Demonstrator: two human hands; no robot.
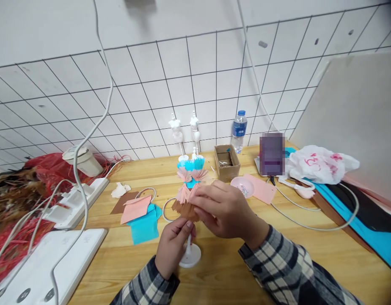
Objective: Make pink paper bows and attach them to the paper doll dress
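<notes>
In front of me stands a small dress form [193,183] on a round white base [191,256]. It is dressed in pleated paper: blue at the top, pink tufts in the middle and a brown skirt [183,210] below. My left hand [174,241] is closed round the thin stand just under the skirt. At the right side of the dress, my right hand [225,209] has its fingers bent together against the pink and brown pleats. What its fingertips pinch, if anything, is hidden. Blue [145,228] and pink paper pieces [136,209] lie left of the hands.
Two bare white dress forms [176,130] stand against the tiled wall. Nearby are a cardboard box [227,169], a water bottle [239,131] and a pink dish [243,186] of small bits. A power strip [84,203] and loose cables sit left; a plastic bag [322,163] lies right.
</notes>
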